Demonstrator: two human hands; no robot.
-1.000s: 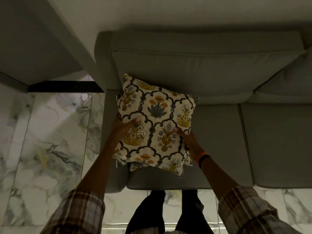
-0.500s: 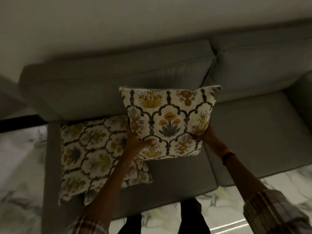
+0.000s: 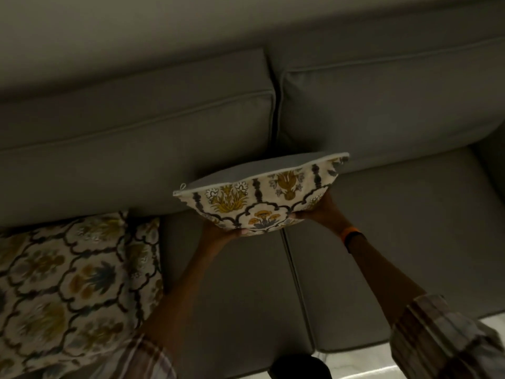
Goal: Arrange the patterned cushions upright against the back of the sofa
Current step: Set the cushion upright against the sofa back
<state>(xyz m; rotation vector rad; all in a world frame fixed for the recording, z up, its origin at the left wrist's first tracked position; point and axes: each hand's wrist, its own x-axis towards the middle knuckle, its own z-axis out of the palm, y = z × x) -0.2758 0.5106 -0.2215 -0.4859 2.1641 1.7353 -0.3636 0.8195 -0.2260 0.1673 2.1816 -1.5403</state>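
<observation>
I hold a cream cushion with a floral pattern [image 3: 262, 198] with both hands, upright above the seam between two seat cushions. Its grey back panel faces the grey sofa back [image 3: 164, 138], and its top edge with a zip pull shows. My left hand [image 3: 226, 233] grips its lower left edge. My right hand [image 3: 319, 212] grips its lower right side, and an orange and black band sits on that wrist. A second patterned cushion [image 3: 73, 283] lies flat on the left seat, its far edge near the backrest.
The grey sofa has two back cushions that meet at a dark gap [image 3: 276, 113]. The right seat cushion [image 3: 410, 242] is bare. A strip of pale marble floor [image 3: 355, 365] shows at the bottom, with my dark trouser leg beside it.
The held cushion has moved right and back toward the backrest and tipped, so I see more of its top edge and grey back. The view has shifted right.
</observation>
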